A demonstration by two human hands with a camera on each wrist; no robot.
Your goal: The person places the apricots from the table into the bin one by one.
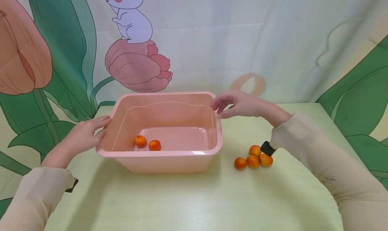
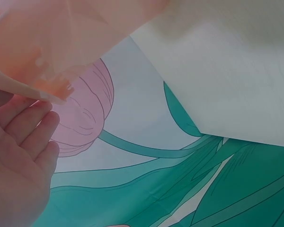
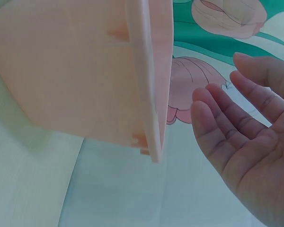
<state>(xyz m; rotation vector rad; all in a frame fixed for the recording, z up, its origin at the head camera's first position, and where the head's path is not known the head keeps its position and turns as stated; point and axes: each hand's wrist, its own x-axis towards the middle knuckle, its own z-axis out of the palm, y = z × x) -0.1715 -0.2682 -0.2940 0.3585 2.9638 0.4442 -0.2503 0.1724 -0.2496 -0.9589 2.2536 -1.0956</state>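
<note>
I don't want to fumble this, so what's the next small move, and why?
I'd probably ease the right grip inward onto the right rim of the pink tub: the right wrist view shows a gap between them, while the left grip appears to touch the left rim.

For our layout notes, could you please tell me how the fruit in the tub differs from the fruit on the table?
Two tub fruits lie inside the pink tub; four table fruits sit on the table beside it. A small gap separates the tub fruits; the table fruits are bunched. Both groups look orange and roundish.
</note>
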